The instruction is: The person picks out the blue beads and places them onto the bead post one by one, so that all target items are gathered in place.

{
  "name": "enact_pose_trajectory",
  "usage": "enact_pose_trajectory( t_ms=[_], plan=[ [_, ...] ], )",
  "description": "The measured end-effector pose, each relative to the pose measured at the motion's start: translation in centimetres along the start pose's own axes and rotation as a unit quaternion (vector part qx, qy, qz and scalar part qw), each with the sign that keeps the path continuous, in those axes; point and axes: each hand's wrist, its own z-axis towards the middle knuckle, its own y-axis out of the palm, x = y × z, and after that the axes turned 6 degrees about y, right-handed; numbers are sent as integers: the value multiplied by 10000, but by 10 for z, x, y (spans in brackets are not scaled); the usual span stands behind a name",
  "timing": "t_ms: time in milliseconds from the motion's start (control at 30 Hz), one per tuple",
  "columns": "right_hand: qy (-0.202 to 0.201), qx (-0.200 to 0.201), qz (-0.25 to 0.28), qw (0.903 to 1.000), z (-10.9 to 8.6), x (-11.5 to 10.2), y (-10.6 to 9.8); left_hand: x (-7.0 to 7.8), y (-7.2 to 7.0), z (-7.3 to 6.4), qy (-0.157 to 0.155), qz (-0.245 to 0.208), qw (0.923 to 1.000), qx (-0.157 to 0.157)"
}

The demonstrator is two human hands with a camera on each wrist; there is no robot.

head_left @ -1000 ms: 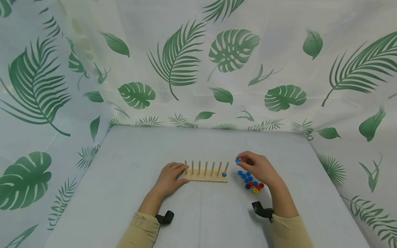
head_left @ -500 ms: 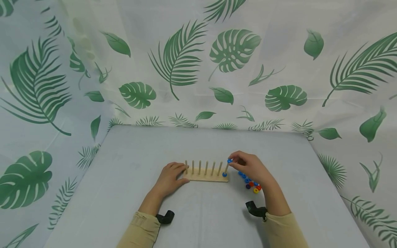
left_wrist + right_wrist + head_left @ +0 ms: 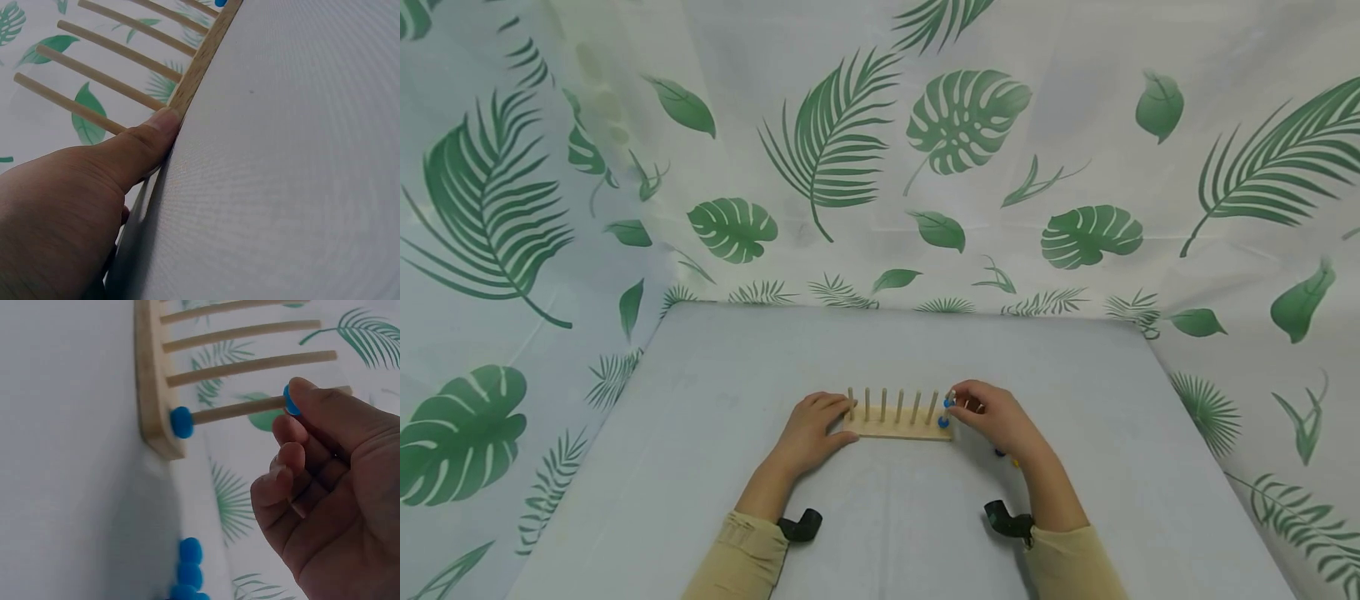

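A wooden peg board with a row of upright pegs lies on the table. My left hand grips its left end, the thumb pressed along the front edge of the base and the other fingers mostly hidden behind. At the opposite end, my right hand pinches a blue bead between thumb and forefinger. That bead is threaded on the rightmost peg, below its tip. Another blue bead sits at the foot of the same peg, against the base.
Loose blue beads lie just beyond the board's right end. In the head view the right hand covers most of them, leaving a dark bead and a yellow bead peeking out. A leaf-printed curtain surrounds the white table.
My right hand has carried the blue bead left to the rightmost peg, then partway down it. More loose beads are now covered by that hand. The left hand has stayed put.
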Motion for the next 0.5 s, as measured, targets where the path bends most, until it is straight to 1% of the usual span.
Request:
enact_pose_trajectory(
  t_ms=[133,300,500],
  plan=[
    [162,-60,151,9997,0,6,8,-1,1,0,-20,11,10000,-13],
    [192,-200,311,9991,-1,11,17,-2,3,0,-85,56,9999,-34],
    [401,-379,473,9974,-1,16,24,-2,3,0,-123,10,9999,-28]
  ],
)
